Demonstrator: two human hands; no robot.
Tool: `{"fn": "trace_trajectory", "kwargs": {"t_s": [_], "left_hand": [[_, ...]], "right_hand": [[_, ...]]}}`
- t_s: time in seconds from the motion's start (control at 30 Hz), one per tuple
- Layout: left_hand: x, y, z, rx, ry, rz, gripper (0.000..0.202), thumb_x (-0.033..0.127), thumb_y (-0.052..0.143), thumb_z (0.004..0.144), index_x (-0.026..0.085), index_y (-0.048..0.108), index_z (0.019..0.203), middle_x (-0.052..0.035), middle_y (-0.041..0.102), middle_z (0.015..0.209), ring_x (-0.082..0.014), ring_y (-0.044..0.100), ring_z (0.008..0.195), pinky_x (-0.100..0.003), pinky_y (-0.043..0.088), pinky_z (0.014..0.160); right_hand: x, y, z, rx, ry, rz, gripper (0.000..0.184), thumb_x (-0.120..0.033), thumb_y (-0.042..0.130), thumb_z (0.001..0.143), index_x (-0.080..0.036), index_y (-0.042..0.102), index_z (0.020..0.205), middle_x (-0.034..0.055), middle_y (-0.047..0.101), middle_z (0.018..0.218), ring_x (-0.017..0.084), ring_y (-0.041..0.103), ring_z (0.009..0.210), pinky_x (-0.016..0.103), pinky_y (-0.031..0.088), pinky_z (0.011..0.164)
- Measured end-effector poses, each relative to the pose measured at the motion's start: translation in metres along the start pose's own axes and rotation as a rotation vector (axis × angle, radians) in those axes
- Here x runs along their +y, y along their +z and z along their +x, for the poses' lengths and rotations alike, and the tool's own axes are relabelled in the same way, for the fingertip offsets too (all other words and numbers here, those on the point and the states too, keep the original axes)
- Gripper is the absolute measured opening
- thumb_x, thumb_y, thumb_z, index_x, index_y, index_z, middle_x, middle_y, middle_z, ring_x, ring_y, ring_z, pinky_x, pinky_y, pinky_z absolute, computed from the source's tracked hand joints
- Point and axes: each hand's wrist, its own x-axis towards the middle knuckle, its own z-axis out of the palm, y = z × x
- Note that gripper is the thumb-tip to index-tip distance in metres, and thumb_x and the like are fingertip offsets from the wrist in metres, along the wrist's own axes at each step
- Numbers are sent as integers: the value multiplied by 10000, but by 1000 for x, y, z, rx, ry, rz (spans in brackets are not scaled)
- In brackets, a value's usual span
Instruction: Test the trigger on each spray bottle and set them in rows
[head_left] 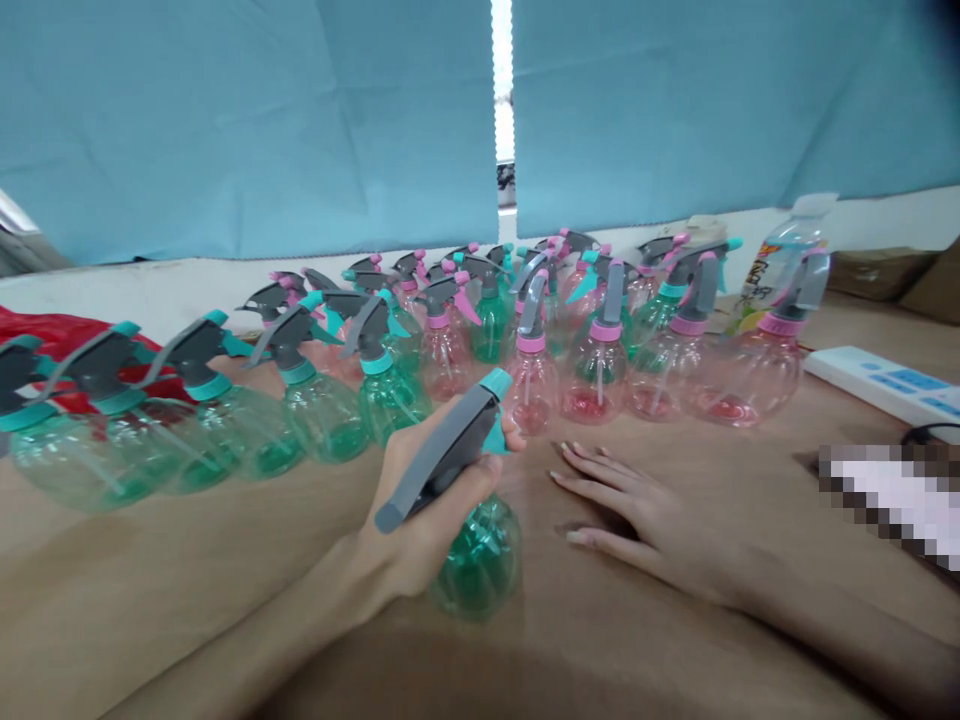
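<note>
Currently, the left hand (409, 540) is wrapped firmly around the neck of a round, ribbed, see-through green plastic spray bottle (480, 570), its thumb laid across the near side and a fingertip showing beyond the teal trigger. That bottle is at the near middle of the view, in front of the other bottles, and its grey plastic sprayer head with a teal nozzle (442, 455) rises above the fist, nozzle pointing away and to the right; whether its base touches the wooden-looking light brown tabletop (97, 590) cannot be told. The right hand (645, 505) holds nothing: it lies palm down on the tabletop with fingers spread, just beside the held bottle, its fingertips near a front line of round clear pink plastic spray bottles with grey heads and pink collars (596, 385). To the left stands a slanting row of matching clear green plastic spray bottles with teal collars (270, 445), and farther back green and pink ones crowd together. Behind that row's far left end lies a crumpled red plastic bag (82, 335). Beyond the pink bottles on the right are a clear labelled plastic drink bottle (772, 265) and a white oblong device with blue panels (885, 385). Light blue fabric curtains (262, 130) hang behind everything.
</note>
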Motion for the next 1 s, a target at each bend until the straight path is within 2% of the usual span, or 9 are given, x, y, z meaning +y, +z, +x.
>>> {"fn": "trace_trajectory", "kwargs": {"t_s": [0.17,0.3,0.43,0.57,0.7,0.83,0.93,1.0], "left_hand": [[-2,1,0,27,25,-59,89,295,538,813,227,595,821,14,609,763,-168,557,695,-300,443,634],[-5,4,-1,78,-4,-53,122,356,564,833,235,573,820,40,538,658,-145,500,588,-306,427,618],[-4,7,-1,115,-2,-59,128,370,565,858,252,553,907,45,526,700,-143,509,624,-297,423,627],[-3,12,0,163,52,-97,206,407,625,844,250,564,962,30,574,814,-154,565,781,-295,461,742],[-3,15,1,129,38,-186,372,439,683,806,237,557,1092,-18,626,1002,-197,610,923,-338,496,816],[-7,17,3,122,80,-169,515,452,718,774,253,517,1204,-63,571,1271,-259,588,1087,-403,495,901],[-10,17,3,103,118,-151,609,475,736,747,275,472,1259,-70,536,1339,-281,569,1141,-437,485,943],[-10,13,1,86,132,-135,679,480,746,730,280,432,1298,-76,525,1356,-297,545,1183,-459,472,969]], "right_hand": [[-2,-1,0,2,-6,-9,596,-577,437,927,-245,430,1421,55,247,1552,264,224,1421,502,241,1144],[-2,-3,1,3,-10,-15,605,-579,438,925,-232,435,1420,70,267,1545,272,234,1418,507,254,1138],[-9,-7,3,12,-31,-23,616,-578,459,915,-199,465,1400,103,330,1521,298,290,1397,530,298,1113],[-34,-18,5,109,-69,6,594,-555,507,901,-203,471,1378,113,497,1424,290,477,1284,512,402,1046],[-73,-31,8,193,-92,92,609,-560,595,843,-234,471,1342,103,623,1269,298,598,1135,470,505,912],[-102,-30,18,282,-87,65,679,-581,642,792,-198,448,1318,126,652,1187,323,620,1080,459,526,846],[-113,-25,25,388,-77,-11,583,-574,608,822,-164,500,1223,133,675,1087,323,641,1008,450,533,795],[-116,-24,28,405,-72,-59,541,-591,580,833,-180,524,1182,114,682,1020,318,647,965,442,533,766]]}}
